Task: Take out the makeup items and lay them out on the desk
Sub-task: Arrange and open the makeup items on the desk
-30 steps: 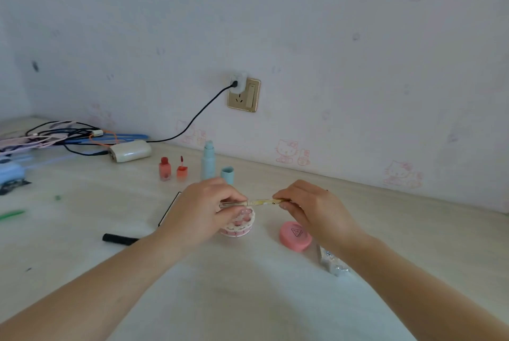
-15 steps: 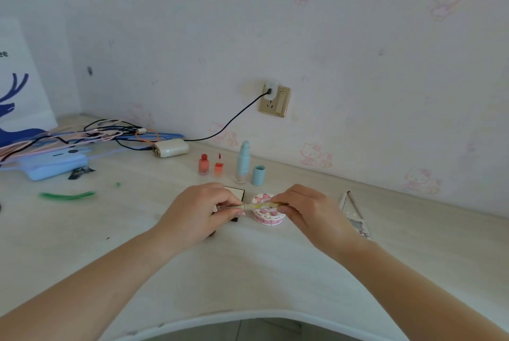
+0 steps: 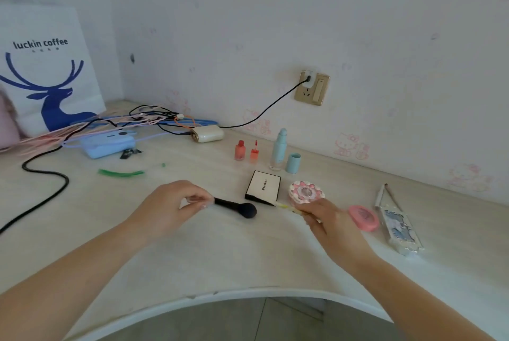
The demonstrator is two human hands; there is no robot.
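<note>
**Both hands busy over the desk**

Your left hand (image 3: 172, 207) is pinching a small clear cap (image 3: 199, 201) between thumb and fingertips, right by the handle of the black brush (image 3: 237, 208) lying on the desk (image 3: 220, 258). Your right hand (image 3: 332, 223) is closed on a thin yellow pencil (image 3: 286, 207), tip pointing left. Just past it: a flower-shaped compact (image 3: 306, 192), a white box (image 3: 264, 186), a pink case (image 3: 363, 217). Further back, 2 red bottles (image 3: 239, 150) and a blue tube (image 3: 279, 149).
</note>
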